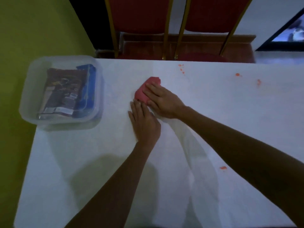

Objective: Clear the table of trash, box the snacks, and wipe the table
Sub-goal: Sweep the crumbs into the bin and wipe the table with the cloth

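A red cloth (141,93) lies on the white table (82,153) near its middle. My right hand (162,100) presses flat on the cloth with straight fingers. My left hand (144,122) rests flat on the tablecloth just below and left of the cloth, its fingertips touching the cloth's near edge. A clear plastic box (32,106) stands at the table's far left corner and holds snack packets (65,91), one dark and one blue. Orange stains dot the tablecloth: some at the far edge (181,69), some at the right (259,82), one near my right forearm (223,168).
Two red chairs with gold frames (166,30) stand behind the table's far edge. A yellow-green wall (32,30) runs along the left. The tablecloth is wrinkled into a fold (194,153) between my forearms.
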`<state>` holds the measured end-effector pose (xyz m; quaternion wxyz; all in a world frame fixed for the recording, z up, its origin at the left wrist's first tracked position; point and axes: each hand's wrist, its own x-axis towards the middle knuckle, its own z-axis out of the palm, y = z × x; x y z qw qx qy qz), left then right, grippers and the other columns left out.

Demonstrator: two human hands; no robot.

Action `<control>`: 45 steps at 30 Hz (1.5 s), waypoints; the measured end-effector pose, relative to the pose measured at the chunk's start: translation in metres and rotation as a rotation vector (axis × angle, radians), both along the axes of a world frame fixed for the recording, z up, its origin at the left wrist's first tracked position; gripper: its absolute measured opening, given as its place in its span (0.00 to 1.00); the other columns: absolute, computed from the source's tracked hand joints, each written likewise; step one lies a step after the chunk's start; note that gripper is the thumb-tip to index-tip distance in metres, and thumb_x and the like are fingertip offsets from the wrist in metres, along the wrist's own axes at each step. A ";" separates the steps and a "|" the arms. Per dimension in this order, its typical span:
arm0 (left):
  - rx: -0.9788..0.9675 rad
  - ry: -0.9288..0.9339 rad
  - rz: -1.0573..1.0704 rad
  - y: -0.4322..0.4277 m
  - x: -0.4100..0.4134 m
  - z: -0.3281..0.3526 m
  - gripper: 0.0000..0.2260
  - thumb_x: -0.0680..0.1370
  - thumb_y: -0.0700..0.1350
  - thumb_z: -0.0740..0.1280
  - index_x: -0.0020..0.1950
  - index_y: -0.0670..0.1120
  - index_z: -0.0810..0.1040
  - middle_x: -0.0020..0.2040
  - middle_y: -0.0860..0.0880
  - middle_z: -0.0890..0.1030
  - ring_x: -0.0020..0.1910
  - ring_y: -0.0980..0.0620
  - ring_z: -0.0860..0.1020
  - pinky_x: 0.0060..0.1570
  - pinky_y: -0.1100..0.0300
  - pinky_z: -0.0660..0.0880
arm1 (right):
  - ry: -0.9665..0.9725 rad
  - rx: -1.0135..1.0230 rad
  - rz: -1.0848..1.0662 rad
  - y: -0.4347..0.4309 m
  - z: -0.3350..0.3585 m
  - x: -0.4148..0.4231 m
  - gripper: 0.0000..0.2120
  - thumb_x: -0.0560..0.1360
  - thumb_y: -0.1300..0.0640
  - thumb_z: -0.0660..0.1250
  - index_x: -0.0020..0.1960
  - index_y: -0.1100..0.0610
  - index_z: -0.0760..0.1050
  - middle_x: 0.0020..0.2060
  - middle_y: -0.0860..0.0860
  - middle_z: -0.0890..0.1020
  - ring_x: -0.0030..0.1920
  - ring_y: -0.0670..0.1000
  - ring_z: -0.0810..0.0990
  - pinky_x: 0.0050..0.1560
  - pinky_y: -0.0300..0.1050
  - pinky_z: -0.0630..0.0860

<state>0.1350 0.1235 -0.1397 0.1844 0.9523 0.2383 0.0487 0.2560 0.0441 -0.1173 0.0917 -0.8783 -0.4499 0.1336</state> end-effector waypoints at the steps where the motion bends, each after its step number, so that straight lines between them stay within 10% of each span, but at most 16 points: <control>1: 0.006 0.006 -0.028 -0.011 0.011 0.001 0.25 0.79 0.44 0.52 0.74 0.35 0.67 0.75 0.36 0.66 0.77 0.37 0.61 0.74 0.38 0.59 | -0.038 -0.036 0.023 -0.001 0.002 0.017 0.30 0.84 0.43 0.43 0.80 0.58 0.57 0.79 0.59 0.60 0.80 0.59 0.55 0.80 0.57 0.52; 8: 0.087 0.028 -0.036 -0.060 0.035 -0.010 0.25 0.83 0.50 0.52 0.79 0.41 0.60 0.80 0.41 0.58 0.80 0.43 0.54 0.78 0.44 0.52 | -0.203 -0.151 0.005 0.001 -0.001 0.084 0.25 0.83 0.52 0.59 0.74 0.67 0.66 0.75 0.66 0.64 0.78 0.66 0.57 0.78 0.62 0.55; 14: 0.181 -0.008 -0.052 -0.062 0.033 -0.020 0.26 0.84 0.50 0.50 0.79 0.40 0.58 0.80 0.41 0.57 0.80 0.43 0.52 0.78 0.43 0.50 | -0.026 0.075 -0.681 -0.050 -0.016 0.092 0.33 0.83 0.51 0.58 0.81 0.63 0.50 0.80 0.61 0.51 0.81 0.61 0.48 0.80 0.59 0.50; 20: 0.235 0.048 -0.054 -0.065 0.036 -0.020 0.25 0.84 0.50 0.47 0.80 0.40 0.57 0.80 0.41 0.56 0.80 0.42 0.52 0.77 0.42 0.52 | -0.106 0.035 -0.288 -0.055 -0.016 0.065 0.28 0.85 0.52 0.52 0.81 0.58 0.51 0.81 0.56 0.51 0.81 0.57 0.45 0.80 0.59 0.45; 25: 0.176 0.057 -0.013 -0.106 0.059 -0.012 0.26 0.82 0.48 0.47 0.78 0.37 0.60 0.79 0.39 0.58 0.80 0.40 0.54 0.76 0.39 0.53 | -0.117 0.037 -0.643 -0.129 -0.015 0.094 0.33 0.81 0.57 0.60 0.81 0.60 0.49 0.81 0.58 0.50 0.81 0.59 0.44 0.78 0.55 0.41; 29: 0.152 0.048 -0.170 -0.193 0.087 -0.010 0.27 0.83 0.53 0.53 0.77 0.38 0.63 0.77 0.38 0.63 0.78 0.39 0.58 0.76 0.38 0.55 | -0.215 0.007 -0.261 -0.165 -0.012 0.084 0.31 0.83 0.52 0.59 0.80 0.60 0.53 0.81 0.57 0.50 0.81 0.57 0.43 0.79 0.55 0.39; 37: 0.120 0.020 -0.198 -0.269 0.110 -0.014 0.27 0.81 0.51 0.49 0.78 0.38 0.62 0.79 0.40 0.60 0.79 0.40 0.56 0.77 0.40 0.51 | -0.056 0.176 -0.452 -0.279 -0.009 0.112 0.21 0.82 0.58 0.61 0.73 0.64 0.70 0.73 0.63 0.70 0.76 0.63 0.64 0.79 0.59 0.55; 41: 0.175 0.056 -0.170 -0.273 0.110 -0.017 0.28 0.83 0.53 0.53 0.79 0.40 0.58 0.80 0.41 0.58 0.80 0.41 0.54 0.77 0.40 0.52 | -0.016 0.165 -0.305 -0.300 -0.012 0.110 0.23 0.86 0.53 0.53 0.79 0.58 0.61 0.79 0.55 0.61 0.80 0.54 0.56 0.78 0.45 0.45; 45: 0.205 0.066 -0.163 -0.277 0.112 -0.016 0.27 0.84 0.52 0.50 0.80 0.39 0.57 0.80 0.41 0.55 0.80 0.42 0.51 0.77 0.41 0.51 | -0.124 0.143 -0.613 -0.303 -0.020 0.127 0.24 0.85 0.58 0.55 0.79 0.59 0.59 0.79 0.56 0.59 0.80 0.56 0.54 0.80 0.53 0.48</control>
